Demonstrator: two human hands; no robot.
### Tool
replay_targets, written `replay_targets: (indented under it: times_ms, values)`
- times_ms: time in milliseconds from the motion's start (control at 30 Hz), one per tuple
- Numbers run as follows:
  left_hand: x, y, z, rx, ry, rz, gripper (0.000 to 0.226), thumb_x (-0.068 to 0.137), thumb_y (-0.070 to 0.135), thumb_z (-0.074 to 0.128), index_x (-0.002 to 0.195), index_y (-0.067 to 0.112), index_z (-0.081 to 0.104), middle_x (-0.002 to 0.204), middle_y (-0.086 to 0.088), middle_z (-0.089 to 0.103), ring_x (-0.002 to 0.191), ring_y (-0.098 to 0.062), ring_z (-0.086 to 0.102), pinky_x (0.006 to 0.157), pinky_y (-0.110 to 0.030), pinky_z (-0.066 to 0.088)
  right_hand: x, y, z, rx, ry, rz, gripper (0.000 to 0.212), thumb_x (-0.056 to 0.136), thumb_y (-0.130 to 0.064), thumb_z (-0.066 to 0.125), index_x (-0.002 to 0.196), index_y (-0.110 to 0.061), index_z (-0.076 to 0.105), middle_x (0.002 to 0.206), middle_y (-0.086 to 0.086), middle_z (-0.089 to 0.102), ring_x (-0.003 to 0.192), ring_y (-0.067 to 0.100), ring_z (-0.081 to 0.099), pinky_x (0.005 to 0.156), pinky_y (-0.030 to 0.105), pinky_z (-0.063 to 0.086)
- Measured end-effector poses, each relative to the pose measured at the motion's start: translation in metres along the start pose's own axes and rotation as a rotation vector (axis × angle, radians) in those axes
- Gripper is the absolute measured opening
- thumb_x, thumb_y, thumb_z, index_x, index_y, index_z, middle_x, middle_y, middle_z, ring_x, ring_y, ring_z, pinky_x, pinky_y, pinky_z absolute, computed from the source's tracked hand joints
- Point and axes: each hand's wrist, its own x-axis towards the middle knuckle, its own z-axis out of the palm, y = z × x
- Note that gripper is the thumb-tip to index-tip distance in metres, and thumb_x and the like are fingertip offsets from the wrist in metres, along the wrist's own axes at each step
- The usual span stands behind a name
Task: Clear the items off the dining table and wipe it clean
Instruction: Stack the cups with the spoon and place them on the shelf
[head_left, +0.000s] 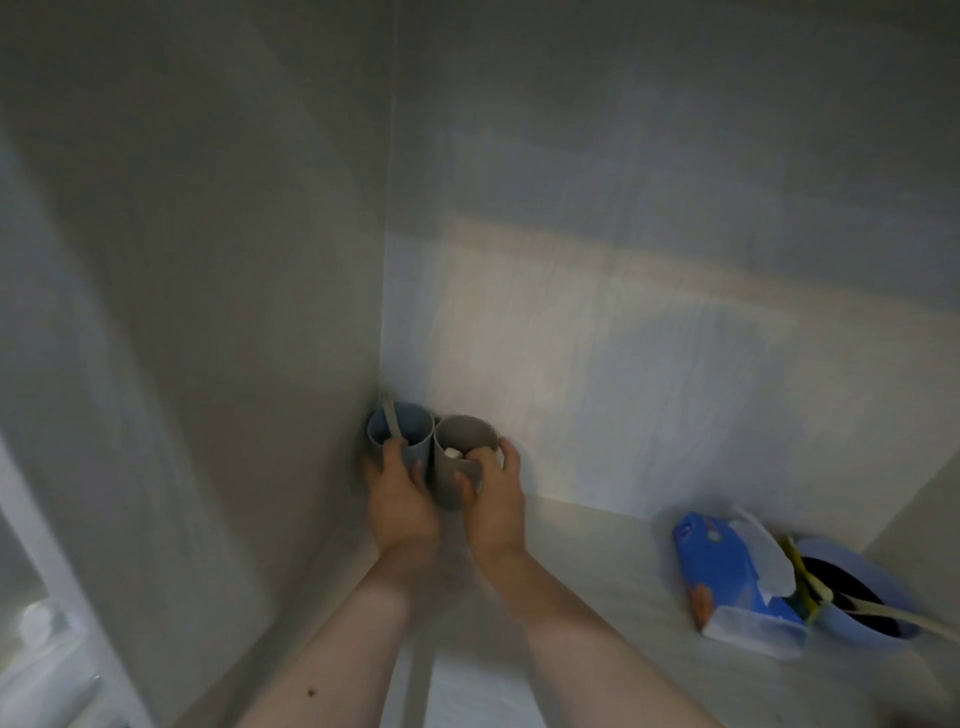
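Two cups stand side by side in the back left corner of a pale shelf (597, 561). The blue cup (410, 428) holds a pale utensil handle and sits against the left wall. My left hand (400, 499) grips it from the front, thumb on its rim. The grey cup (460, 434) touches the blue one on its right; something small and white lies inside it. My right hand (493, 493) wraps round the grey cup, thumb over the rim and fingers behind it.
A blue tissue pack (727, 577) lies on the shelf at the right. Beside it stands a blue bowl (857, 571) with dark contents, a pale spoon handle and a yellow utensil. Walls close in on the left and back. A blurred object shows at the lower left.
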Motion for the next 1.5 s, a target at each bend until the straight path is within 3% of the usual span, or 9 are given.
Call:
replay_targets:
  times_ms: [233,333,600,667,767,900,1167,1400,1500]
  values:
    - [0.01,0.007,0.002,0.054,0.029,-0.072,0.012,0.087,0.0,0.05,0.097,-0.001,0.055,0.115,-0.025,0.051,0.093,-0.035,0.056,0.074,-0.027,0.032,0.003,-0.001,-0.002,0.096,0.034,0.044,0.032,0.09,-0.011,0.052,0.123,-0.013,0.055,0.117,0.009,0.053,0.102,0.022,0.054,0.078,0.019,0.036]
    - [0.013,0.01,0.001,0.103,0.017,-0.06,0.016,0.086,-0.002,0.048,0.1,-0.002,0.056,0.115,-0.026,0.052,0.094,-0.039,0.056,0.077,-0.034,0.039,0.007,0.002,0.003,0.24,0.114,0.068,0.04,0.085,-0.005,0.048,0.12,-0.022,0.054,0.088,0.006,0.053,0.075,0.01,0.05,0.071,0.022,0.043]
    - [0.015,0.016,-0.004,0.257,0.022,-0.053,0.022,0.093,0.013,0.047,0.113,0.007,0.055,0.121,-0.018,0.051,0.099,-0.039,0.058,0.074,-0.04,0.044,0.009,0.004,0.001,0.228,0.08,0.114,0.041,0.088,0.001,0.046,0.13,-0.001,0.048,0.071,-0.019,0.059,0.067,-0.002,0.054,0.066,0.011,0.046]
    - [0.014,0.015,-0.003,0.3,0.006,-0.036,0.024,0.093,0.014,0.047,0.115,0.008,0.053,0.122,-0.018,0.05,0.099,-0.039,0.058,0.073,-0.04,0.044,0.008,0.002,-0.003,0.207,0.072,0.137,0.038,0.091,0.0,0.047,0.128,0.004,0.048,0.083,-0.026,0.06,0.07,-0.007,0.053,0.068,0.007,0.044]
    - [0.011,0.012,-0.001,0.346,-0.024,-0.034,0.031,0.093,0.018,0.049,0.123,0.009,0.049,0.127,-0.018,0.048,0.102,-0.039,0.057,0.076,-0.042,0.045,0.002,-0.003,-0.006,0.162,0.011,0.085,0.032,0.092,-0.013,0.053,0.123,-0.004,0.055,0.132,0.004,0.047,0.099,0.001,0.035,0.084,0.014,0.031]
    - [0.005,0.009,0.0,0.33,-0.046,-0.041,0.037,0.091,0.019,0.052,0.127,0.011,0.046,0.129,-0.018,0.046,0.106,-0.04,0.055,0.079,-0.044,0.046,0.0,0.001,-0.009,0.17,0.044,0.07,0.03,0.092,-0.015,0.053,0.12,-0.007,0.057,0.137,0.01,0.042,0.103,0.004,0.03,0.086,0.014,0.026]
    - [0.001,0.005,-0.004,0.304,-0.108,-0.021,0.046,0.09,0.017,0.053,0.134,0.012,0.041,0.14,-0.018,0.038,0.114,-0.04,0.051,0.084,-0.044,0.045,0.006,-0.002,-0.007,0.353,0.118,0.2,0.037,0.084,-0.001,0.047,0.12,-0.007,0.056,0.068,-0.019,0.063,0.066,-0.001,0.057,0.067,0.019,0.045]
    - [-0.005,0.007,-0.011,0.258,-0.141,-0.02,0.062,0.09,0.018,0.054,0.146,0.019,0.026,0.15,-0.014,0.026,0.118,-0.038,0.051,0.087,-0.04,0.044,0.003,0.0,0.0,0.236,0.085,0.131,0.031,0.089,-0.008,0.05,0.116,-0.019,0.059,0.091,-0.013,0.069,0.083,0.001,0.063,0.081,0.025,0.047]
    - [-0.008,0.009,-0.014,0.258,-0.158,-0.034,0.066,0.09,0.019,0.053,0.148,0.022,0.021,0.152,-0.013,0.023,0.116,-0.039,0.052,0.087,-0.04,0.044,-0.004,-0.007,-0.009,0.098,0.027,0.085,0.044,0.091,-0.001,0.051,0.134,-0.011,0.049,0.139,0.002,0.048,0.122,0.013,0.049,0.094,0.008,0.034]
